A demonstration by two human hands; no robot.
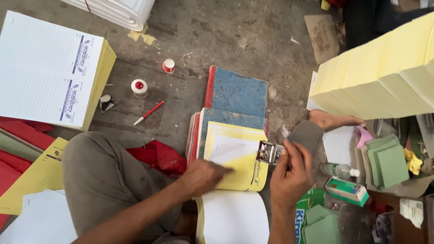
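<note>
I sit cross-legged on a concrete floor. My left hand [203, 177] presses flat on a yellow and white printed pad [235, 153] that lies on a stack of blue-covered pads with red spines [237, 92]. My right hand [291, 174] grips a small metal stapler [268, 152] at the pad's right edge. Another pad with a white top sheet [233, 217] lies just in front of me, below my hands.
A tall pile of yellow paper [384, 77] rises at the right. A stack of printed lined sheets [49, 72] lies at the left, with a red pen [148, 113] and two small red-and-white caps nearby. Green card squares [389, 162], a bottle [339, 170] and a box lie at the right.
</note>
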